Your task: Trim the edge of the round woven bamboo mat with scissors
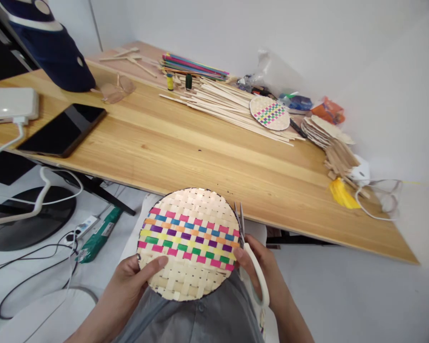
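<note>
A round woven bamboo disc with coloured strips across its middle and a dark edge is held over my lap, below the table's front edge. My left hand grips its lower left side, thumb on top of the weave. At the right side, my right hand is closed around white-handled scissors. The blades point up beside the disc's right rim, slightly apart. My right thumb also lies at the disc's edge.
On the wooden table are a phone, a white box with a cable, a navy bottle cover, pale strips, a smaller woven disc, thread spools and yellow strands. Cables trail across the floor at left.
</note>
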The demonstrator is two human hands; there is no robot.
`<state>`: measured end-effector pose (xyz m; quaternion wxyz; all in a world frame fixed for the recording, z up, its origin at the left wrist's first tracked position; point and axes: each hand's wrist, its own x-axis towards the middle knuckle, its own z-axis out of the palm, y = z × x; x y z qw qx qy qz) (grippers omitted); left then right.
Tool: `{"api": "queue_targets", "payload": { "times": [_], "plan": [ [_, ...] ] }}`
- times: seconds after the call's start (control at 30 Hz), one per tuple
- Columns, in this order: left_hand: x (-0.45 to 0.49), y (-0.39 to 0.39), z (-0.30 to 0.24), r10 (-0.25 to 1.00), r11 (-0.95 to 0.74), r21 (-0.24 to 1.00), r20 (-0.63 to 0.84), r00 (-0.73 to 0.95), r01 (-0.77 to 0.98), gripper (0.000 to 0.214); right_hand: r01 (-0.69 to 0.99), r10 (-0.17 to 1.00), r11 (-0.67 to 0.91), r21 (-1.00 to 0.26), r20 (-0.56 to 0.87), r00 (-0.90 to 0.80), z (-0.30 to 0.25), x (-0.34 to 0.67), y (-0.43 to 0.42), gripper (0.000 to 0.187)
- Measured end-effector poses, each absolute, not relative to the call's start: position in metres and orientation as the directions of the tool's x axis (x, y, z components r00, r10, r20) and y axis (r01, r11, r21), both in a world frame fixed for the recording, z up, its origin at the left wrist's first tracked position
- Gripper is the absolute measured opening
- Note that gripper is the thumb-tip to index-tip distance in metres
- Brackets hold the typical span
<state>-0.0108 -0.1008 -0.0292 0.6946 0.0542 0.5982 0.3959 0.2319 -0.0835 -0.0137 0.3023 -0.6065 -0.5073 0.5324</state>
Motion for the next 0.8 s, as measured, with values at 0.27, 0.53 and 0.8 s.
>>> {"api": "queue_targets", "payload": {
  "times": [0.27, 0.53, 0.8],
  "plan": [
    [-0.014, -0.100, -0.030, 0.616, 0.668, 0.550, -0.787, -0.043, -0.501, 0.037, 0.283, 0.945, -0.300, -0.911, -0.324, -0.040, -0.016, 0.237, -0.084, 0.050],
    [-0.023, -0.094, -0.022, 0.617, 0.712, 0.565, -0.787, -0.014, -0.418, 0.030, 0.285, 0.944, -0.288, -0.914, -0.321, -0.079, -0.010, 0.248, -0.073, 0.058],
    [-0.032, -0.088, -0.017, 0.671, 0.726, 0.639, -0.739, 0.061, -0.254, 0.028, 0.274, 0.870, -0.226, -0.935, -0.321, -0.374, 0.017, 0.258, -0.054, 0.052]
  ]
}}
